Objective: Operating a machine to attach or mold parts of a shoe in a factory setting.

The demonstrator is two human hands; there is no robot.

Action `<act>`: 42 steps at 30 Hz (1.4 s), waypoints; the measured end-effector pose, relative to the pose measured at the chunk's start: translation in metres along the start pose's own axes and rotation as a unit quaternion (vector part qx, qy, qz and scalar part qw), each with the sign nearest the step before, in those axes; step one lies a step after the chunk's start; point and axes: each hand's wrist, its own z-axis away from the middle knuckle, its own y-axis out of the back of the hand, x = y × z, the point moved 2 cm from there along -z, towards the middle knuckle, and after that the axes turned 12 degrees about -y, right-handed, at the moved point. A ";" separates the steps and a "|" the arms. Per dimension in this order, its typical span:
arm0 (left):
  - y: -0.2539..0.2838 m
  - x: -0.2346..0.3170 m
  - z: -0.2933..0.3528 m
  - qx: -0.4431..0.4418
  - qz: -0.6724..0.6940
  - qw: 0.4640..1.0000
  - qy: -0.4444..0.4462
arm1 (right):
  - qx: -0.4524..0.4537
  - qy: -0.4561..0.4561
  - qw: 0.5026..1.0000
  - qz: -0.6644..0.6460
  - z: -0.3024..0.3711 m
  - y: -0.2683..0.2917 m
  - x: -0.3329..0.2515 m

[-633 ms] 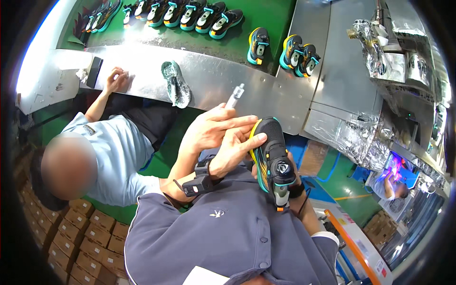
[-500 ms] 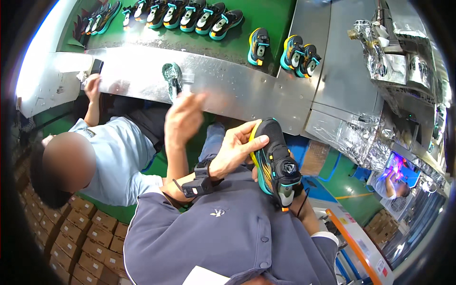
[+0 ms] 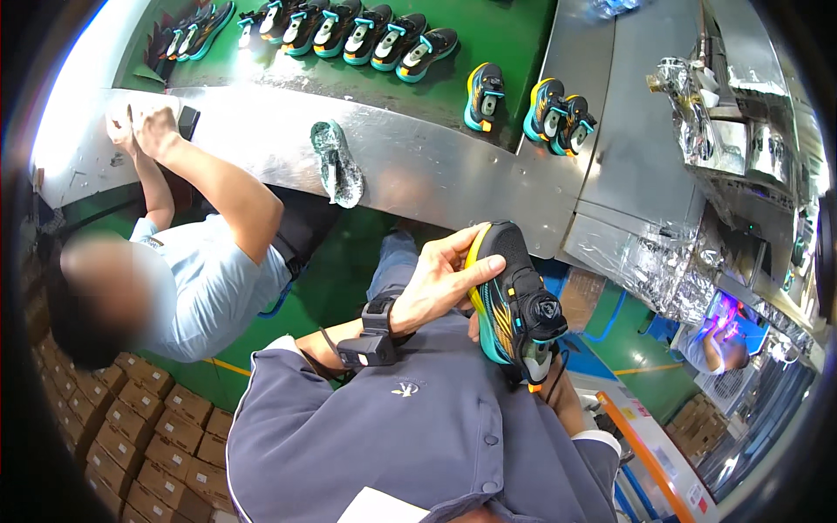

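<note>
A black sneaker (image 3: 521,283) with yellow and teal side trim and a round dial on its tongue is held up before my chest, its toe pointing away from me. My left hand (image 3: 440,279) grips the toe end, thumb over the upper and fingers around the yellow edge. Mostly hidden behind the shoe, my right hand (image 3: 473,328) supports it from below, with a fingertip showing at the shoe's left side. My right forearm runs up to the heel. A black strapped device (image 3: 370,340) sits on my left wrist.
A metal bench edge (image 3: 436,170) lies ahead, carrying a dark green-white shoe-shaped piece (image 3: 336,164). On the green belt (image 3: 384,105) behind stand several sneakers (image 3: 366,35). A co-worker (image 3: 205,288) sits at the left, hands at the bench. Cardboard boxes (image 3: 166,427) are stacked lower left.
The co-worker's arm has swung away from the bench middle to the far left. The shoe-shaped piece now lies there, released. My hands keep hold of the sneaker, which sits slightly farther right.
</note>
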 end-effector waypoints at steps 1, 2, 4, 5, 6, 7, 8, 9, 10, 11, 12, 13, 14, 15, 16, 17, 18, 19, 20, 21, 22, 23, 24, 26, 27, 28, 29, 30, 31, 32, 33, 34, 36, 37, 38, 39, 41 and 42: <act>0.002 -0.001 0.000 0.016 0.011 1.000 -0.003 | -0.022 0.010 1.000 -0.006 0.000 -0.005 -0.004; 0.005 -0.003 0.000 0.031 0.022 0.999 -0.006 | -0.043 0.021 0.999 -0.012 0.000 -0.010 -0.008; 0.012 -0.004 0.001 0.038 0.039 0.999 -0.007 | -0.037 0.027 0.999 0.021 -0.002 -0.019 -0.016; 0.016 -0.005 0.001 0.042 0.057 0.997 -0.005 | 0.009 0.023 0.997 0.079 -0.003 -0.014 -0.016; 0.020 -0.011 0.000 0.042 0.055 0.998 -0.009 | 0.054 0.020 0.989 0.136 -0.005 -0.007 -0.016; 0.023 -0.016 -0.005 0.082 0.051 0.993 -0.068 | 0.142 0.055 0.963 0.223 -0.006 -0.004 -0.024; 0.027 -0.017 -0.008 0.120 0.046 0.983 -0.127 | 0.185 0.118 0.943 0.251 0.000 -0.008 -0.030; 0.031 -0.016 -0.009 0.115 0.039 0.986 -0.113 | 0.196 0.157 0.938 0.239 0.003 -0.009 -0.030; 0.030 -0.013 -0.012 0.110 0.038 0.986 -0.115 | 0.207 0.196 0.931 0.227 0.006 -0.011 -0.029; 0.028 -0.012 -0.015 0.110 0.038 0.988 -0.106 | 0.208 0.203 0.930 0.226 0.011 -0.013 -0.030; 0.027 -0.011 -0.016 0.110 0.038 0.989 -0.097 | 0.177 0.246 0.920 0.248 0.018 -0.020 -0.033; 0.024 -0.011 -0.016 0.104 0.036 0.989 -0.098 | 0.145 0.288 0.908 0.269 0.025 -0.027 -0.035; 0.020 -0.010 -0.016 0.105 0.015 0.988 -0.116 | 0.147 0.295 0.906 0.267 0.029 -0.035 -0.037; 0.017 -0.010 -0.013 0.108 -0.005 0.985 -0.133 | 0.222 0.323 0.849 0.354 0.033 -0.046 -0.037; 0.012 -0.011 -0.013 0.097 -0.009 0.987 -0.129 | 0.301 0.346 0.778 0.430 0.036 -0.055 -0.035; 0.008 -0.011 -0.012 0.091 -0.032 0.984 -0.151 | 0.385 0.345 0.722 0.460 0.035 -0.062 -0.034; 0.005 -0.010 -0.013 0.087 -0.055 0.979 -0.178 | 0.398 0.366 0.711 0.449 0.030 -0.063 -0.036; 0.002 -0.010 -0.014 0.080 -0.059 0.979 -0.179 | 0.399 0.385 0.692 0.461 0.031 -0.062 -0.038; -0.001 -0.009 -0.015 0.068 -0.055 0.982 -0.168 | 0.400 0.403 0.673 0.474 0.033 -0.061 -0.038; -0.002 -0.009 -0.014 0.058 -0.053 0.985 -0.155 | 0.402 0.407 0.674 0.468 0.036 -0.061 -0.037; -0.003 -0.008 -0.014 0.050 -0.051 0.987 -0.141 | 0.406 0.404 0.672 0.470 0.040 -0.061 -0.037; -0.002 -0.006 -0.014 0.046 -0.056 0.988 -0.139 | 0.409 0.401 0.670 0.472 0.044 -0.063 -0.037; -0.002 -0.006 -0.013 0.026 -0.034 0.993 -0.111 | 0.411 0.401 0.672 0.467 0.049 -0.066 -0.037; -0.001 -0.005 -0.012 0.006 -0.014 0.997 -0.079 | 0.418 0.358 0.700 0.455 0.055 -0.068 -0.036; -0.001 -0.006 -0.012 -0.016 0.019 0.999 -0.048 | 0.411 0.363 0.707 0.446 0.055 -0.066 -0.035; -0.001 -0.006 -0.012 -0.037 0.052 0.998 -0.017 | 0.411 0.362 0.708 0.445 0.056 -0.067 -0.034; -0.001 -0.008 -0.012 -0.047 0.054 0.997 -0.003 | 0.421 0.368 0.693 0.455 0.058 -0.071 -0.033; 0.000 -0.009 -0.011 -0.044 0.054 0.998 -0.003 | 0.428 0.374 0.678 0.466 0.060 -0.076 -0.033; 0.000 -0.010 -0.009 -0.027 0.053 0.998 -0.009 | 0.426 0.357 0.681 0.477 0.063 -0.085 -0.035; 0.002 -0.010 -0.008 -0.011 0.051 0.999 -0.014 | 0.424 0.356 0.682 0.478 0.063 -0.089 -0.034; 0.003 -0.013 -0.008 -0.013 0.054 0.998 -0.023 | 0.431 0.339 0.687 0.477 0.065 -0.090 -0.032; 0.002 -0.014 -0.007 -0.012 0.056 0.998 -0.020 | 0.438 0.322 0.691 0.477 0.066 -0.091 -0.031; 0.000 -0.012 -0.006 -0.013 0.031 0.999 -0.042 | 0.450 0.301 0.692 0.477 0.066 -0.089 -0.030; -0.001 -0.010 -0.006 -0.012 0.032 0.999 -0.042 | 0.443 0.314 0.691 0.478 0.065 -0.084 -0.030; -0.002 -0.008 -0.006 -0.035 0.046 0.998 -0.029 | 0.435 0.326 0.689 0.479 0.066 -0.080 -0.031; -0.003 -0.006 -0.004 -0.057 0.060 0.996 -0.014 | 0.427 0.327 0.693 0.480 0.070 -0.075 -0.031; 0.004 0.003 -0.003 -0.076 0.097 0.992 0.035 | 0.404 0.314 0.709 0.485 0.079 -0.072 -0.039; 0.008 0.005 -0.004 -0.098 0.132 0.983 0.083 | 0.398 0.306 0.707 0.498 0.085 -0.074 -0.043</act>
